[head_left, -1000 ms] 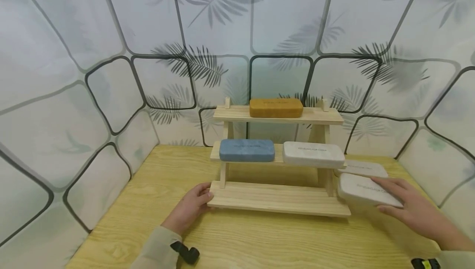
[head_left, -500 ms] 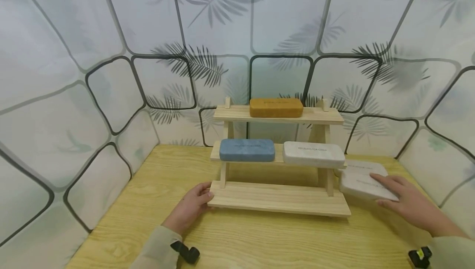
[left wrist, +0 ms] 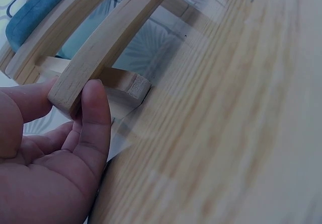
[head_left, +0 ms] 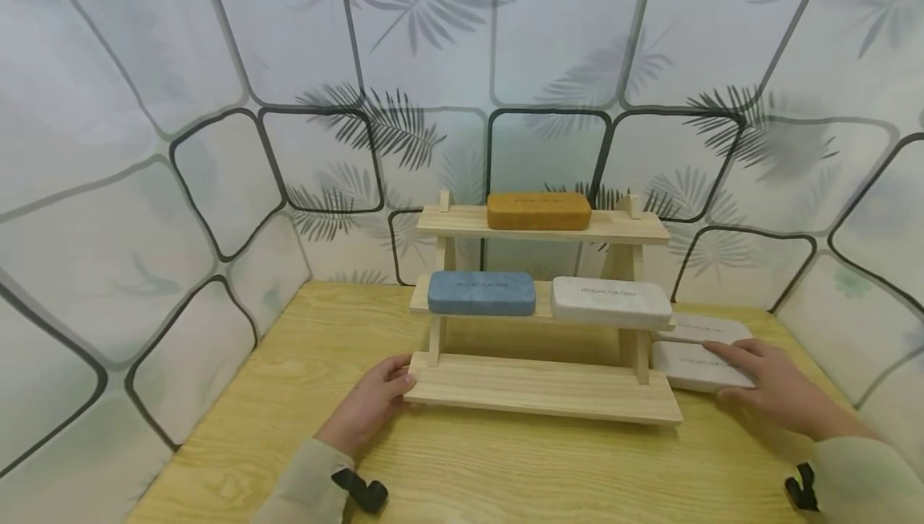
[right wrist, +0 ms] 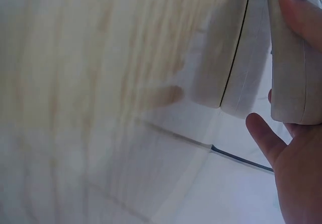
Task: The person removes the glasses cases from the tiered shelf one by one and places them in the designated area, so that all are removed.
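Note:
My left hand [head_left: 371, 400] pinches the left end of the lowest board of a three-tier wooden display rack [head_left: 541, 383]. Thumb and finger close on that board end in the left wrist view. To the right of the rack, my right hand [head_left: 783, 391] grips a white glasses case [head_left: 696, 365] by its right end. Just behind it lies another white glasses case [head_left: 711, 326], partly covered. The middle tier carries a blue glasses case [head_left: 481, 293] and a white speckled glasses case [head_left: 610, 301]. On the top tier sits an orange-brown glasses case [head_left: 538, 211].
The rack stands on a wood-grain tabletop [head_left: 505, 468]. Patterned cloth walls [head_left: 433, 26] enclose the table at the back and on both sides. Small wooden pegs [head_left: 444, 201] rise behind the top board.
My right hand has moved left and slightly away from me, bringing the white glasses case in beside the rack, in front of the other white one. My left hand stays put.

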The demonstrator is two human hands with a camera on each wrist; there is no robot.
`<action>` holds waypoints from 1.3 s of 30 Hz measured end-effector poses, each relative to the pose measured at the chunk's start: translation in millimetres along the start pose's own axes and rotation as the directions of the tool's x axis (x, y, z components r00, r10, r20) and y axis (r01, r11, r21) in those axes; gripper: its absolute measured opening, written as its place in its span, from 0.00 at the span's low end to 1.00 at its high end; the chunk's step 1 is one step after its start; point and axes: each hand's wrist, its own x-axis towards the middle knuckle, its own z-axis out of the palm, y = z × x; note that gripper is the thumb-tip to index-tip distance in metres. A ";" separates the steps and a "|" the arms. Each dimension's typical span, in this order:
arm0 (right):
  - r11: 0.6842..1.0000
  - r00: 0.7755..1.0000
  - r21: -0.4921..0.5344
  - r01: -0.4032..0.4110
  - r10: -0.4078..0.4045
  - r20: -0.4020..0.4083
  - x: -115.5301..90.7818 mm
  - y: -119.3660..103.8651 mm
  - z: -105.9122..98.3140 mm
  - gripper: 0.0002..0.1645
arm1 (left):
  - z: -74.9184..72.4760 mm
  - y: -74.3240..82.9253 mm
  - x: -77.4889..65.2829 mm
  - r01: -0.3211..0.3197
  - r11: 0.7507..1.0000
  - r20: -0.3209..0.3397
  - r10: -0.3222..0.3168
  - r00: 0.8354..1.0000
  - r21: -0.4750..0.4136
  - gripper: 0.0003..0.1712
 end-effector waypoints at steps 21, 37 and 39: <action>0.996 0.992 0.006 -0.093 0.092 0.086 3.0 11.2 5.9 0.47 | -1.0 0.2 0.2 0.012 1.000 0.011 -0.012 1.000 0.012 0.36; 0.983 0.965 -0.004 -0.183 0.180 0.192 11.7 14.1 3.4 0.45 | 0.0 0.7 -0.5 0.014 1.000 -0.001 -0.014 1.000 0.023 0.35; 0.982 0.963 0.002 -0.190 0.186 0.195 12.7 14.8 3.4 0.44 | 0.3 1.2 -0.6 0.012 1.000 -0.006 -0.012 1.000 0.027 0.34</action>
